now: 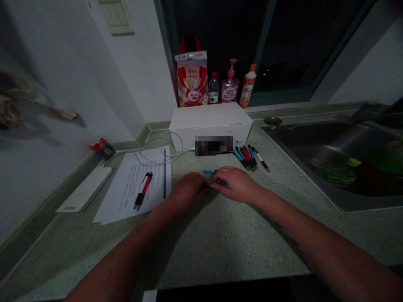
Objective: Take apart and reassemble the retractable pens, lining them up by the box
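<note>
Pinching: left hand (pixel 190 191) and right hand (pixel 236 184), fingertips closed on a thin piece (pixel 210 185) between them
Blue piece (pixel 208 171): just far of it, partly hidden
Handling: best light, level, low over the counter (pixel 220 247)

Dim, low-contrast interior under weak light. Soft shadows fall beside the bare forearms (pixel 292 214) on the speckled grey-green stone worktop (pixel 226 247); dull sheen marks the grey steel sink (pixel 355 203). Tiny bright specks dot the dark glass window (pixel 292 42). Wide-angle stretching and darkening affect the edges.
</note>
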Demonstrator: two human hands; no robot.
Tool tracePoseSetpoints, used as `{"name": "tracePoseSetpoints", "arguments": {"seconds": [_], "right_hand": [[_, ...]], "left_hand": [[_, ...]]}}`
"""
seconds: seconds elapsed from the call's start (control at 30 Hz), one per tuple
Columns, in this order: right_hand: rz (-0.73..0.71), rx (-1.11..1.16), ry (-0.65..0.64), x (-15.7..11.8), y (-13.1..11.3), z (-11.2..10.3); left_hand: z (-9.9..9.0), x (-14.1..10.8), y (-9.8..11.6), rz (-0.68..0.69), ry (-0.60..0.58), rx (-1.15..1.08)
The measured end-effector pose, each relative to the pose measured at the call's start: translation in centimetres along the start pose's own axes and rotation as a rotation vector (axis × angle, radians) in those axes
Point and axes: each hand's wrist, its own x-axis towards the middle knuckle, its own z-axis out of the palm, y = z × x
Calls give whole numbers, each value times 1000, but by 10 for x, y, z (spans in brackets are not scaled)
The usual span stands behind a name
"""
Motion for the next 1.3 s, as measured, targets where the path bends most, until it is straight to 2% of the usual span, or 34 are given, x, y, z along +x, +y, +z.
{"name": "tracePoseSetpoints", "arguments": {"seconds": [0.1,0.37,0.63,0.87,1.07,1.2,1.3], "right_hand": [[-15,39,-37,1,0,7],[154,189,28,2,10,9],[187,277,40,3,9,12],[175,340,144,2,8,15],[243,368,62,2,6,14],[223,414,137,3,7,16],[242,421,89,3,7,17]], "left_hand": [[4,2,-1,-34,48,-60],[7,3,-3,-110,160,-133],[10,4,-4,-144,149,-131],[9,4,0,-157,142,-134],[10,4,-3,-147,162,-151],[11,5,-3,-145,164,-145],[12,4,-4,-133,174,-157]]}}
